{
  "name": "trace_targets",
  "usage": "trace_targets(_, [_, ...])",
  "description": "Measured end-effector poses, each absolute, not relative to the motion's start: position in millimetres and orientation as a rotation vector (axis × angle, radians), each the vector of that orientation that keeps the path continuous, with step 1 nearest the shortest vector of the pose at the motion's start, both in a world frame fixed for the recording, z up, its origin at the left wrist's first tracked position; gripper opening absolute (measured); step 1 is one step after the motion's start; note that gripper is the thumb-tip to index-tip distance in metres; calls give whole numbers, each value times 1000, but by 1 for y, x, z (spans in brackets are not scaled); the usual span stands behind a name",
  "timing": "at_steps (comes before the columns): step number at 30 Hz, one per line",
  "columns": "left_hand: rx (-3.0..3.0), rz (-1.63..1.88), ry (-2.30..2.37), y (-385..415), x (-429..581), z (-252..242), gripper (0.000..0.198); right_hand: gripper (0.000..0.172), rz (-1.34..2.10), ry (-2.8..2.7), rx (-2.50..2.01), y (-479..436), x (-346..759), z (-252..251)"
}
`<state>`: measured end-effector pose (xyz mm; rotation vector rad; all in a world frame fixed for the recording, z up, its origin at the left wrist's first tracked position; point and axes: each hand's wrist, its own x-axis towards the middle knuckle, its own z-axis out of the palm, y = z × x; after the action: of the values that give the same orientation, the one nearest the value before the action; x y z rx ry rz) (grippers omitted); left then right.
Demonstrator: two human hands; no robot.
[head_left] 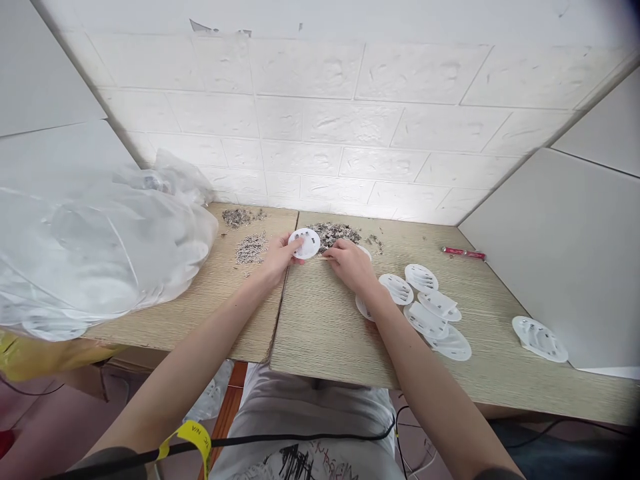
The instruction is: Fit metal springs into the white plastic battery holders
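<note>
My left hand [281,257] grips a white round plastic disc [311,248] by its left side, thumb on top. Several small dark metal pieces show on the disc's face. Just to its right, the fingers of my right hand [350,263] are pinched together at the near edge of a heap of small metal parts [336,233]. A thin tan strip shows by those fingertips; whether they hold it or a small part, I cannot tell. Another white disc is partly hidden behind my right hand, and one more lies partly under my right wrist.
Several white discs [453,343] lie loosely grouped to the right, with a separate disc [540,339] farther right. Smaller metal piles [251,249] sit on the left. A large translucent bag [100,247] fills the left side. A red stick-like item [463,253] rests near the right panel.
</note>
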<state>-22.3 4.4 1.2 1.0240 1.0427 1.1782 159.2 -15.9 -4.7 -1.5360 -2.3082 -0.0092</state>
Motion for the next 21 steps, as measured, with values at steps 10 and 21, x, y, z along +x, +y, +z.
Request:
trace_targets(10, [1074, 1161, 1034, 2, -22, 3, 19, 27, -30, -2296, -1639, -19, 161, -1])
trace_targets(21, [1034, 1164, 1058, 0, -21, 6, 28, 26, 14, -2220, -1642, -20, 165, -4])
